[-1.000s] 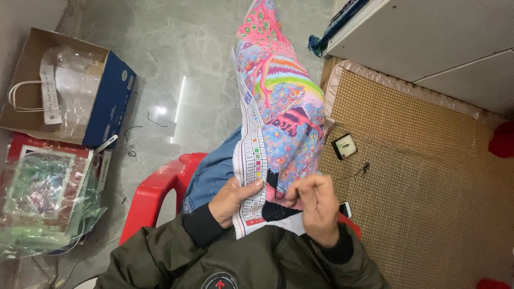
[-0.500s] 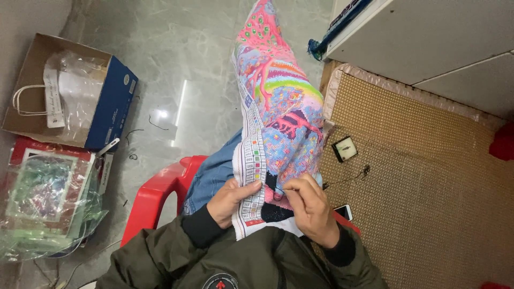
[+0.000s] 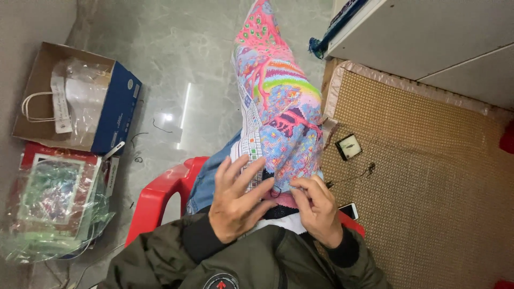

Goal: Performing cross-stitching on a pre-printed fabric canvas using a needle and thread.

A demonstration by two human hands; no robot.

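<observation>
A long, brightly coloured cross-stitch cloth (image 3: 278,107) with a pink, blue and green picture drapes over my lap and stretches away toward the floor. My left hand (image 3: 235,200) rests flat on its near end with the fingers spread apart, holding nothing. My right hand (image 3: 316,206) pinches the cloth's lower edge between thumb and fingers, beside the left hand; a thin thread loop shows between them, and any needle is too small to make out. I sit on a red plastic chair (image 3: 160,195) in a dark green jacket.
A blue cardboard box (image 3: 107,104) with plastic bags and a paper bag stands on the tiled floor at left, above a bagged picture kit (image 3: 53,203). A woven mat (image 3: 428,176) lies at right with a small square device (image 3: 348,147), a cable and a phone (image 3: 349,210). White furniture (image 3: 428,37) is beyond.
My left hand has let go of the cloth's edge and now lies on it with fingers spread. My right hand has stayed pinching at the lower edge.
</observation>
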